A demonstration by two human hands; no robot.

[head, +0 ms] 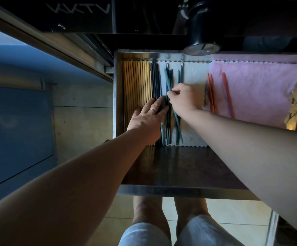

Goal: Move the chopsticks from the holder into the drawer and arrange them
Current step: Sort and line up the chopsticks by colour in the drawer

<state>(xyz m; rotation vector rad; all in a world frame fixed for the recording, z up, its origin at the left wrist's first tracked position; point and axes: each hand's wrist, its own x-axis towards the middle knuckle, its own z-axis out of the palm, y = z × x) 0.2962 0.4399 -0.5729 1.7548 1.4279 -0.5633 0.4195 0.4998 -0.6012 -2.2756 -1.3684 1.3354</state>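
Your drawer [179,189] is open under a black panel with mirrored lettering [78,8] that's not really readable, tan chopsticks [135,82] lined up at its left, your left hand [147,118] flat and spread on the dark ones [155,79], right hand [185,98] pinching a teal chopstick [168,79].

text: upside-down "VTXV"-like lettering, unclear | on: dark panel [78,8] above drawer [162,189]

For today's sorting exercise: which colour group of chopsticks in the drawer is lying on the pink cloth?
The orange-red chopsticks, lying loose on the pink cloth at right. The yellow chopsticks and dark chopsticks lie left of it.
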